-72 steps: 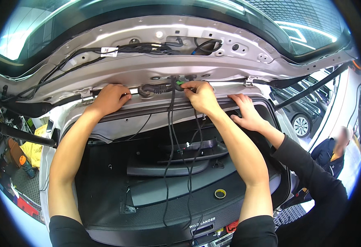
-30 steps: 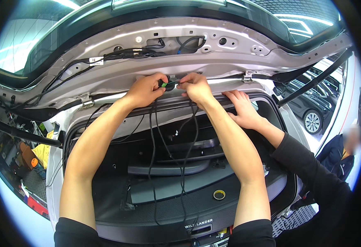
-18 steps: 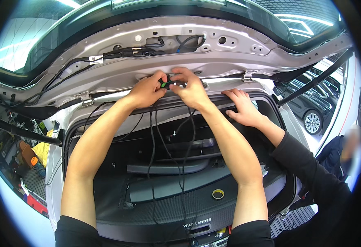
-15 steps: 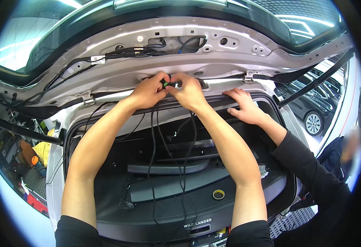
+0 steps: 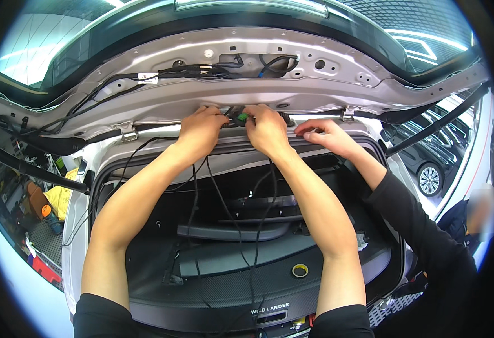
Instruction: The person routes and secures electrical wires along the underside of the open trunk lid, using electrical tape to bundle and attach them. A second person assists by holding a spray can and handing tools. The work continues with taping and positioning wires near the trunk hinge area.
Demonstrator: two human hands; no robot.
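At the roof edge under the raised tailgate (image 5: 173,97), both my hands work among dark wiring. My right hand (image 5: 266,130) has its fingers closed on a small green connector (image 5: 242,117). To its left, my left hand (image 5: 200,134) is curled in at the same edge; its fingertips are partly hidden and what they hold cannot be made out. Between the two hands lies a dark bundle of wires (image 5: 233,115). Thin black cables (image 5: 194,197) hang below my hands into the cargo opening.
A co-worker's hand (image 5: 328,137) rests at the opening's upper edge, right of mine. A wiring harness (image 5: 185,71) runs along the tailgate panel. A yellow-and-black tape roll (image 5: 300,271) lies on the trunk trim. Tailgate struts (image 5: 32,166) flank the opening; a black car (image 5: 433,146) stands at right.
My hands have moved apart, the left one away from the green connector. The co-worker's hand has shifted left, nearer my right hand. The view has shifted slightly.
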